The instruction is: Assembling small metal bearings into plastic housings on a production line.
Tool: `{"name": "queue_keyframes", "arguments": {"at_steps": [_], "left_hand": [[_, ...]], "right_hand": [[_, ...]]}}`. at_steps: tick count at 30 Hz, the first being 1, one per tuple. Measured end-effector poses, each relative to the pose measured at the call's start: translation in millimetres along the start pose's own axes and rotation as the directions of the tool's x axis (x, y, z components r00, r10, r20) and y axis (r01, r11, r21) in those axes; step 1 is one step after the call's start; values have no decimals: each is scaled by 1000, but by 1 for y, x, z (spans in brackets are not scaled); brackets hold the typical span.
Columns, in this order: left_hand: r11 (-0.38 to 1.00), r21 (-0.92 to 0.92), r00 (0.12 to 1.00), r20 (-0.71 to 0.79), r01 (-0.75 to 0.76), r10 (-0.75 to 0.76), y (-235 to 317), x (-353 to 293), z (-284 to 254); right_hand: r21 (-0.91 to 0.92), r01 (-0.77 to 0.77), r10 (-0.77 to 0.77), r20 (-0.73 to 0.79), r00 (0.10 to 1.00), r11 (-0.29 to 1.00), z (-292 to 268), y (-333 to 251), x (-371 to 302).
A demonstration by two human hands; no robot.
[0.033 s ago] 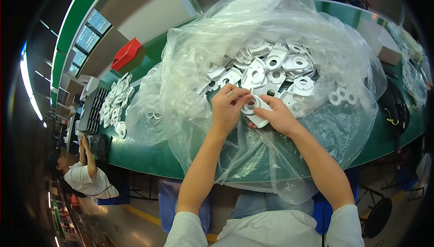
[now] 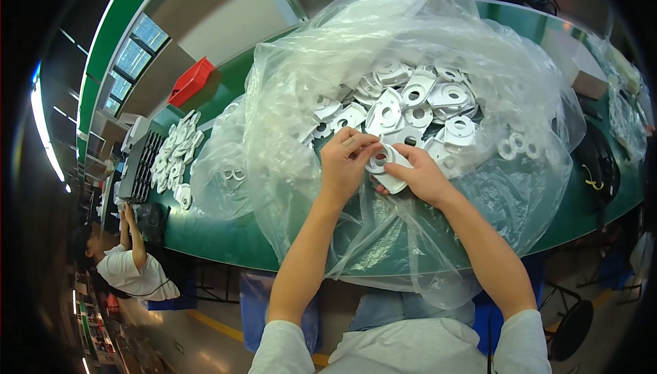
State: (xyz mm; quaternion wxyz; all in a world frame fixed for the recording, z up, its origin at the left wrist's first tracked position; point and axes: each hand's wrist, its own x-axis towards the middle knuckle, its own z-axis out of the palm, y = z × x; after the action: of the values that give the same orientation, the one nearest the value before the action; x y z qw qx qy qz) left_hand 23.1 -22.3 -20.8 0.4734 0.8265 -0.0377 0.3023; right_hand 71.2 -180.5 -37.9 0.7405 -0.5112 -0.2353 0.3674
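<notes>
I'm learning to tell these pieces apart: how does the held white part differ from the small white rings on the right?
The held white part has a flat body reaching beyond its round opening; the small white rings look like plain rings.
The held white part is in the left hand and right hand; the small white rings lie untouched, seen through clear plastic.
Both are white with round openings.

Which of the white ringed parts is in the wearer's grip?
The white part between the left hand and the right hand, in front of the pile; the piled parts lie loose, unheld.
</notes>
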Motion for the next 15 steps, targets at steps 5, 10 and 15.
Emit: {"name": "queue_keyframes", "arguments": {"at_steps": [5,10,15], "left_hand": [[999,49,1000,11,-2,1,-1,-3,-8],[992,-68,994,-11,109,-110,-5,-3,-12],[980,-138,989,35,146,-142,-8,-7,-16]], "right_hand": [[-24,31,-31,25,999,999,-2,4,1],[37,-19,18,13,1000,999,-2,-1,0],[-11,31,-31,21,999,999,0,0,-1]]}}
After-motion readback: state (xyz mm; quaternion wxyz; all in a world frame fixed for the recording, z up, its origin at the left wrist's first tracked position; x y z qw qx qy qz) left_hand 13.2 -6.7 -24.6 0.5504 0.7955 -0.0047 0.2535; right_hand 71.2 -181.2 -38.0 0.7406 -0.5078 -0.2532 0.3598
